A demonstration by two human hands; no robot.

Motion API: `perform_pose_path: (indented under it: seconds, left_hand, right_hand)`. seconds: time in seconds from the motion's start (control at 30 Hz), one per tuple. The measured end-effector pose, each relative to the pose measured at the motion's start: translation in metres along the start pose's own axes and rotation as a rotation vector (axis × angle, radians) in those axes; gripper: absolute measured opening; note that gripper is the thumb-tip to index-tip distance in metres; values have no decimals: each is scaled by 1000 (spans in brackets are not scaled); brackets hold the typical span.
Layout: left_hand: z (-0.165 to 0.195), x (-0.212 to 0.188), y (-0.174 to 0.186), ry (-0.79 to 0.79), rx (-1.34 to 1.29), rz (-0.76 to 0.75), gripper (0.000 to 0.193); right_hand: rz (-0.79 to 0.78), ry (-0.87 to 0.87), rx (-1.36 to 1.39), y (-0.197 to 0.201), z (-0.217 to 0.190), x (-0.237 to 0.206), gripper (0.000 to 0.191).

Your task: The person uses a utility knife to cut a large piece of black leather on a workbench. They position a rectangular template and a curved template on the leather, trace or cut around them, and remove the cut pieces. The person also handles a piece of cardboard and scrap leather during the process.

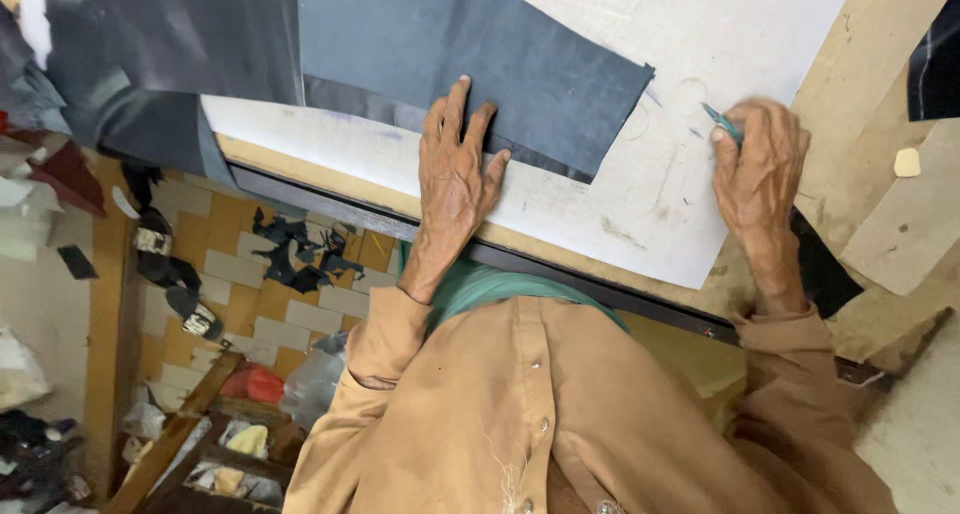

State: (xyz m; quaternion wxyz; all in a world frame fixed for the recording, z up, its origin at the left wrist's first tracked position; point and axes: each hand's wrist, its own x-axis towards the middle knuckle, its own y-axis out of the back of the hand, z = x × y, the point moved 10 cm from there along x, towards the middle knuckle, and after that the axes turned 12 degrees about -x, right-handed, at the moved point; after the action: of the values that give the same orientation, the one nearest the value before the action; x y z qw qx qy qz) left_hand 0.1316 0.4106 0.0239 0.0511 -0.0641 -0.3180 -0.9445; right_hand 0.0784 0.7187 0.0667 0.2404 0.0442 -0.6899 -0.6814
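Observation:
My left hand (455, 174) lies flat, fingers spread, pressing on the near edge of a dark blue-grey piece of cloth (480, 54) laid over a large white sheet (660, 204) on a wooden table (860, 94). My right hand (760, 169) rests on the white sheet's right edge, closed around a small teal chalk or marker (722, 124) whose tip points toward faint drawn lines on the sheet. Both arms wear tan sleeves.
A small pale chalk piece (907, 162) lies on the table at the right. Black cloth (825, 274) sits under my right wrist. More dark fabric (170, 44) hangs at the left. Fabric scraps (295, 254) and sandals (175, 274) litter the tiled floor.

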Motion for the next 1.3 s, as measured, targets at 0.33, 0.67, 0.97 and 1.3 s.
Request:
perform_pose_path:
  seconds: [0.33,0.67,0.97,1.3]
  left_hand:
    - [3,7,11,-105,15,-91,49]
    - [-13,15,19,-153,5,-264,51]
    - [-1,80,78,-497,121,-132,69]
    - [29,146,62,-138,71,-533,20]
  right_hand:
    - [-110,-294,472,-77,-29,73,54]
    - [-401,-616,493,-92,-40,47,42]
    - [315,74,380,29,-195,13,11]
    - [428,-796,492,1,50,-73,34]
